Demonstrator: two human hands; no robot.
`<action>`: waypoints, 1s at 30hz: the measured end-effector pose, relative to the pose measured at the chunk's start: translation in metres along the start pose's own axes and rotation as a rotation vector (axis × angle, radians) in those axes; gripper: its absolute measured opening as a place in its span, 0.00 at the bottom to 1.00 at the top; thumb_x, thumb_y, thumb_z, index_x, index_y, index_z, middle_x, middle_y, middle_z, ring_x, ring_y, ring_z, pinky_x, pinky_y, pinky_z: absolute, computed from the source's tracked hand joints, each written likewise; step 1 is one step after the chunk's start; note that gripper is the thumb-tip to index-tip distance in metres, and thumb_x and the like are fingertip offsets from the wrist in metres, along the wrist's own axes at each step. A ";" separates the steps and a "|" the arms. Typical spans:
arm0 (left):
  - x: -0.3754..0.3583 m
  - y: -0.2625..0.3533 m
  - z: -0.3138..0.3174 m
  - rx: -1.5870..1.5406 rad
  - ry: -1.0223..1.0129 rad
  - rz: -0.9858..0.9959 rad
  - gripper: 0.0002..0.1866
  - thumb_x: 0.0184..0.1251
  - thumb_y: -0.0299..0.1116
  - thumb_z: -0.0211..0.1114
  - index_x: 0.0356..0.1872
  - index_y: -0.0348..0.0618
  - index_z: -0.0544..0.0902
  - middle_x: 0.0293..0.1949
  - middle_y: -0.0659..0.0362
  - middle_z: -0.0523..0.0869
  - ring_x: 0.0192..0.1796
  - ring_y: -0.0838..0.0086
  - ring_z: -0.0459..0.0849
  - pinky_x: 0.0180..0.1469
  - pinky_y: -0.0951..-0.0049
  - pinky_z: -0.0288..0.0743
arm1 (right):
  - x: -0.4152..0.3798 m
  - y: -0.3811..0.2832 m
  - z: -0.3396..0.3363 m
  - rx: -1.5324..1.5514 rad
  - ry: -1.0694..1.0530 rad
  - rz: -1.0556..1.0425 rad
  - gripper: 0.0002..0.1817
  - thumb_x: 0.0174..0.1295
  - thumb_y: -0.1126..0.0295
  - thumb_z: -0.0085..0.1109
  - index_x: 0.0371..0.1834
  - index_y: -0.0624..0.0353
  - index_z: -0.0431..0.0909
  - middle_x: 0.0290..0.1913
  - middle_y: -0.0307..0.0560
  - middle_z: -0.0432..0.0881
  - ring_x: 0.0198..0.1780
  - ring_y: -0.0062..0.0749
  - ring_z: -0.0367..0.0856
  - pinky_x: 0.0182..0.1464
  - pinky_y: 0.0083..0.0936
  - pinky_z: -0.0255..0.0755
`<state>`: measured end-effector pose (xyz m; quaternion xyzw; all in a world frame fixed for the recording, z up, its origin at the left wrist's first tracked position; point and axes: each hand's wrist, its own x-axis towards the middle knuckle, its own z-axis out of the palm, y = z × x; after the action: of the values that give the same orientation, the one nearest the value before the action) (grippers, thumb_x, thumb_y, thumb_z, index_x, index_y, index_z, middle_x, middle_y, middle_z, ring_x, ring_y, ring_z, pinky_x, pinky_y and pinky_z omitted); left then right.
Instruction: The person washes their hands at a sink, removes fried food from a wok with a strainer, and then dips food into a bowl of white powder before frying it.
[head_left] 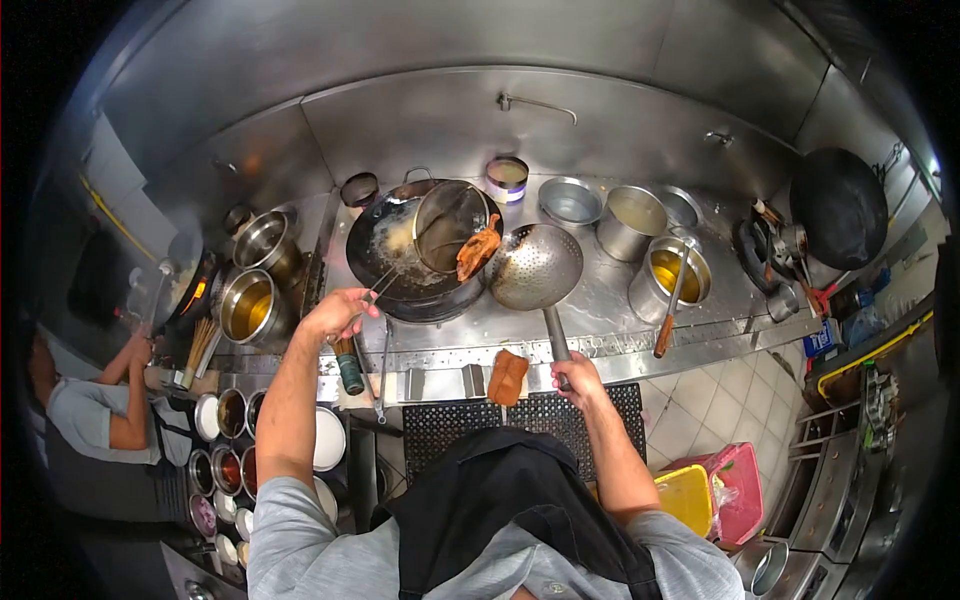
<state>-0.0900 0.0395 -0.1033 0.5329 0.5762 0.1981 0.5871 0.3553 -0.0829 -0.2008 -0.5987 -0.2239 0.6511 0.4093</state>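
Note:
My left hand is closed on a thin wire handle that runs up toward a round mesh strainer. The strainer sits over the right part of a black wok, where pale oil bubbles. A browned, fried piece of meat lies at the strainer's right edge. With my right hand I grip the handle of a large perforated skimmer. Its bowl is just right of the wok, close beside the meat, over the steel counter.
Pots with yellow oil stand on both sides. A brown block rests on the counter's front edge. At far left a co-worker is at another wok. Yellow and pink baskets stand at lower right.

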 end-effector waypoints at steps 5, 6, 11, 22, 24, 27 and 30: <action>-0.011 0.015 0.009 -0.125 -0.024 0.022 0.16 0.68 0.25 0.49 0.55 0.42 0.73 0.38 0.59 0.83 0.18 0.81 0.71 0.12 0.81 0.62 | -0.003 -0.002 0.004 -0.018 -0.018 0.002 0.10 0.56 0.74 0.57 0.41 0.57 0.69 0.24 0.38 0.74 0.20 0.22 0.73 0.18 0.20 0.62; -0.014 0.021 0.013 -0.165 -0.021 0.039 0.16 0.68 0.26 0.49 0.56 0.41 0.73 0.38 0.59 0.83 0.17 0.81 0.71 0.12 0.81 0.61 | -0.003 -0.002 0.004 -0.013 -0.016 0.003 0.10 0.56 0.74 0.57 0.41 0.57 0.69 0.24 0.38 0.74 0.20 0.22 0.73 0.18 0.20 0.62; -0.018 0.052 0.049 0.131 0.058 0.075 0.18 0.69 0.26 0.49 0.59 0.37 0.72 0.36 0.60 0.83 0.19 0.82 0.72 0.14 0.81 0.63 | 0.002 -0.001 0.006 0.018 -0.028 -0.009 0.09 0.56 0.75 0.58 0.39 0.57 0.70 0.24 0.38 0.74 0.20 0.23 0.73 0.18 0.20 0.62; -0.021 0.017 0.105 0.424 0.441 0.383 0.17 0.64 0.24 0.54 0.55 0.40 0.77 0.32 0.54 0.86 0.34 0.68 0.84 0.42 0.67 0.77 | 0.018 0.015 -0.008 0.346 -0.089 0.129 0.08 0.56 0.73 0.60 0.37 0.56 0.71 0.24 0.38 0.75 0.21 0.23 0.72 0.23 0.20 0.67; -0.033 0.016 0.089 0.288 0.499 0.295 0.18 0.64 0.23 0.53 0.56 0.40 0.77 0.32 0.56 0.86 0.25 0.73 0.81 0.30 0.72 0.76 | 0.018 0.024 -0.015 0.315 -0.041 0.076 0.07 0.57 0.73 0.59 0.36 0.56 0.71 0.24 0.39 0.75 0.21 0.23 0.72 0.22 0.20 0.66; -0.011 -0.033 0.034 0.226 0.602 0.248 0.19 0.63 0.23 0.51 0.56 0.38 0.77 0.30 0.56 0.85 0.20 0.74 0.79 0.24 0.72 0.75 | 0.011 0.026 -0.027 0.308 -0.009 0.041 0.07 0.57 0.74 0.58 0.35 0.56 0.70 0.23 0.39 0.75 0.20 0.23 0.72 0.19 0.21 0.65; 0.006 -0.071 -0.008 0.238 0.659 0.179 0.19 0.62 0.24 0.52 0.56 0.38 0.77 0.30 0.54 0.85 0.20 0.72 0.80 0.25 0.70 0.76 | 0.001 0.024 -0.036 0.275 0.014 0.010 0.06 0.57 0.74 0.58 0.35 0.56 0.71 0.23 0.39 0.75 0.20 0.23 0.72 0.19 0.21 0.66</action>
<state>-0.1225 0.0219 -0.1651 0.5535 0.7045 0.3415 0.2841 0.3837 -0.1026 -0.2268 -0.5425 -0.1266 0.6736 0.4857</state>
